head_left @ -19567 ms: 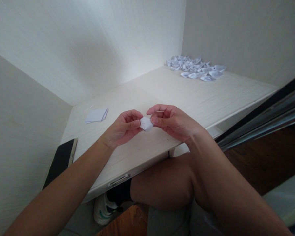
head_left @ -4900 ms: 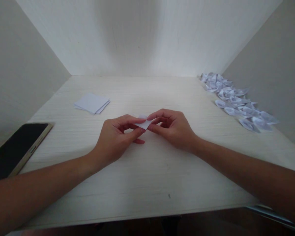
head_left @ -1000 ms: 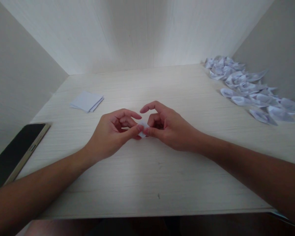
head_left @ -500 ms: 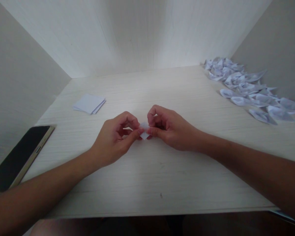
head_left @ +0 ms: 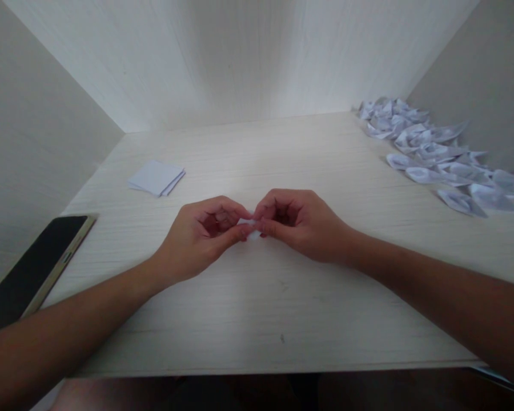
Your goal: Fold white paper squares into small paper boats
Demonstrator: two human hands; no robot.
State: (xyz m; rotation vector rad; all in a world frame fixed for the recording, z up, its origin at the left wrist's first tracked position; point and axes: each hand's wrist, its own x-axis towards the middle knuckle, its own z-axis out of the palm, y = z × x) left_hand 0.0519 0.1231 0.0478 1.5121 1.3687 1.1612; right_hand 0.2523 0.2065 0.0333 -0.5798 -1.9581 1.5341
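Observation:
A small folded piece of white paper (head_left: pixel 253 234) is pinched between my two hands, low over the middle of the table. My left hand (head_left: pixel 208 234) grips its left side with thumb and fingertips. From the other side, my right hand (head_left: pixel 297 225) pinches it the same way, and the fingertips of both hands nearly meet. Most of the paper is hidden behind the thumbs and fingers, so its exact fold cannot be made out.
A small stack of white paper squares (head_left: pixel 156 177) lies at the back left. Many folded paper boats (head_left: pixel 428 148) are heaped along the right wall. A dark-screened phone (head_left: pixel 29 271) rests at the left edge. The pale table (head_left: pixel 257 319) ends in front of me; walls enclose three sides.
My fingertips have come closer together over the paper, covering more of it. My right hand's index finger has lowered onto it. The camera view has shifted slightly.

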